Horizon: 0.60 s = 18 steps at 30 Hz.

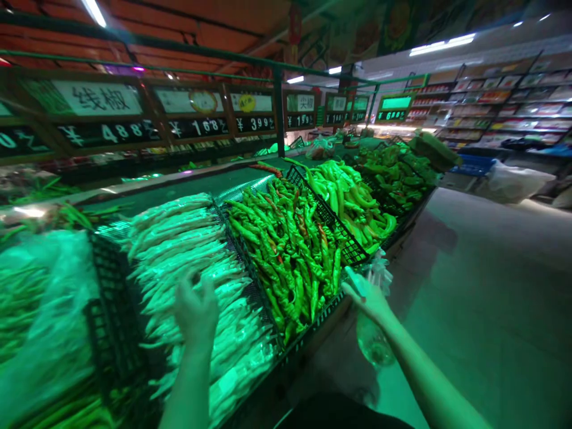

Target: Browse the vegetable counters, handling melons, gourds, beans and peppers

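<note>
My left hand [196, 307] hovers over or rests among rows of long, pale vegetables [187, 238] in shiny clear wrap; its fingers are loosely curled, thumb and forefinger apart, and I see nothing between them. At the front edge of the stall, my right hand [370, 298] is closed around the neck of a clear plastic bottle [376, 345], whose round body hangs below the hand. Something pale blue-green shows by its fingertips, too blurred to name. Left of that hand lies a black crate of wrinkled green chili peppers [286, 250], a few of them reddish.
Smooth, pale green peppers [346, 199] fill the crate beyond, with darker green peppers [395, 176] farther right. A plastic bag [53, 298] covers green vegetables at left. Price signs [109, 113] hang from a rail. Grey floor [491, 298] and shelves [504, 95] lie to the right.
</note>
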Motion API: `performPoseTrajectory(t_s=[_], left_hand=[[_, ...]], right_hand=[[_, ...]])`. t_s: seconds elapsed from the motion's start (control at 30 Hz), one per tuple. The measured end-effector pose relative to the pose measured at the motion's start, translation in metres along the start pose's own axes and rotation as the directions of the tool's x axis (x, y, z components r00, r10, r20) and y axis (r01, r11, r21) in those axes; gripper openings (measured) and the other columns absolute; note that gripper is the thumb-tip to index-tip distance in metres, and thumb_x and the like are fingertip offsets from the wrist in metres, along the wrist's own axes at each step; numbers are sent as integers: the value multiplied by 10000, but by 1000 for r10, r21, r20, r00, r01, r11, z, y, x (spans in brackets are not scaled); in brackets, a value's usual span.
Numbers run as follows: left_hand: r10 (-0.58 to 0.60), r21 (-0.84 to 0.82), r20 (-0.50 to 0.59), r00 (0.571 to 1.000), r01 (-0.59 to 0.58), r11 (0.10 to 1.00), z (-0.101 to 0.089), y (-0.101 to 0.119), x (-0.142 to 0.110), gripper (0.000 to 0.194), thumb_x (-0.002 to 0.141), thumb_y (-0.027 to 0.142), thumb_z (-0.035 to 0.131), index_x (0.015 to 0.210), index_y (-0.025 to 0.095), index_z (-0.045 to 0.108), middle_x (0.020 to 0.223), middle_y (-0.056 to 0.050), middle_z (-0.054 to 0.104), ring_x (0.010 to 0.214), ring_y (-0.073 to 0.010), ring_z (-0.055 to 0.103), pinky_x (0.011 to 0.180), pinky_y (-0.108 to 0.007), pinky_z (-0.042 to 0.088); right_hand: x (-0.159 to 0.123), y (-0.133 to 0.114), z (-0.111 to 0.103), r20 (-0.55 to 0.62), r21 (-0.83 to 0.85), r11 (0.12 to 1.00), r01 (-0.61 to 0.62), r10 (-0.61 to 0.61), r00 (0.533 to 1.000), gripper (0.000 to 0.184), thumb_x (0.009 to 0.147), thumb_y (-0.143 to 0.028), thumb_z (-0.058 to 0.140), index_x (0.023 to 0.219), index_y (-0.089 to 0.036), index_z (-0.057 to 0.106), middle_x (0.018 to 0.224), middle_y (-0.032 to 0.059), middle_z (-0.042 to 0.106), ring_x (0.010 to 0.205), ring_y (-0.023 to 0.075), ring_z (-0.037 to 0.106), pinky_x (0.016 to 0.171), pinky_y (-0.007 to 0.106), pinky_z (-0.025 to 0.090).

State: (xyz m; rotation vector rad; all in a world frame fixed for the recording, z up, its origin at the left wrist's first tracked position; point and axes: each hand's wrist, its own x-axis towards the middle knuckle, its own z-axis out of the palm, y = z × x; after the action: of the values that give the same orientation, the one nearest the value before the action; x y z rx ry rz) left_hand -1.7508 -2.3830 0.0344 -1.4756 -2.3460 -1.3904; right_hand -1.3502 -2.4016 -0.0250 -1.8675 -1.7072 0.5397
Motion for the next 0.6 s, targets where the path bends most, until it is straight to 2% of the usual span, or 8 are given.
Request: performPoseTrajectory(t_s=[0.07, 0.13, 0.2, 0.27, 0.37, 0.43, 0.5, 0.6], left_hand=[[-44, 13, 123, 991, 43, 999, 41, 31, 17, 629, 917, 375, 536, 1420, 20, 408, 1398, -244, 512, 1335, -320, 473, 1136, -435, 395], [-72, 33, 167, 983, 67, 997, 80, 54, 29, 710, 917, 377, 524, 1454, -43, 328, 1445, -305, 447, 1390, -373, 409, 1160, -470, 357], [-106, 61, 193, 975, 96, 993, 109, 66, 34, 681, 934, 360, 474, 1447, -63, 327, 1408, -336, 475, 1346, -414, 457, 1122, -523, 387], [-135, 90, 204, 970, 119, 989, 126, 70, 33, 601, 956, 341, 401, 1427, -33, 378, 1345, -324, 539, 1265, -423, 536, 1060, -551, 436], [-175, 120, 183, 967, 155, 981, 134, 71, 29, 531, 968, 308, 337, 1405, 19, 421, 1300, -295, 583, 1195, -402, 595, 984, -537, 493], [-194, 137, 151, 969, 174, 975, 136, 72, 26, 524, 966, 299, 332, 1404, 23, 417, 1292, -294, 587, 1173, -399, 609, 944, -526, 513], [-184, 147, 116, 976, 166, 975, 137, 72, 24, 523, 972, 306, 322, 1403, 25, 416, 1285, -285, 594, 1163, -395, 612, 936, -518, 513], [-147, 149, 88, 985, 133, 980, 141, 71, 21, 528, 981, 326, 312, 1401, 26, 421, 1287, -269, 600, 1156, -379, 614, 951, -497, 500]], right_hand=[[-12, -30, 20, 211, 40, 982, 183, -188, 959, 433, 882, -562, 486, 1075, -203, 632, 911, 65, 701, 828, 237, 685, 739, 320, 498], [-25, -60, 41, 353, 70, 947, 315, -318, 880, 372, 870, -542, 533, 971, -197, 629, 840, 39, 678, 755, 208, 669, 650, 275, 449], [-35, -82, 57, 413, 112, 916, 386, -396, 820, 369, 870, -533, 553, 985, -190, 625, 843, 28, 670, 741, 193, 661, 613, 255, 413], [-38, -92, 66, 425, 144, 906, 398, -420, 802, 379, 874, -535, 559, 1004, -186, 627, 861, 27, 673, 757, 189, 661, 622, 248, 412], [-26, -83, 68, 384, 144, 937, 319, -349, 855, 362, 880, -525, 569, 986, -186, 639, 870, 29, 684, 780, 188, 664, 674, 249, 450], [-11, -65, 60, 297, 99, 977, 191, -212, 931, 343, 885, -507, 577, 1018, -200, 649, 884, 28, 695, 805, 195, 671, 725, 263, 480], [6, -42, 44, 184, 49, 998, 46, -54, 981, 344, 899, -482, 563, 1105, -219, 644, 941, 40, 706, 896, 223, 680, 801, 298, 499], [29, -14, 13, 41, -1, 995, -101, 101, 994, 395, 943, -449, 483, 1245, -219, 595, 1068, 94, 699, 1084, 286, 642, 919, 391, 481]])
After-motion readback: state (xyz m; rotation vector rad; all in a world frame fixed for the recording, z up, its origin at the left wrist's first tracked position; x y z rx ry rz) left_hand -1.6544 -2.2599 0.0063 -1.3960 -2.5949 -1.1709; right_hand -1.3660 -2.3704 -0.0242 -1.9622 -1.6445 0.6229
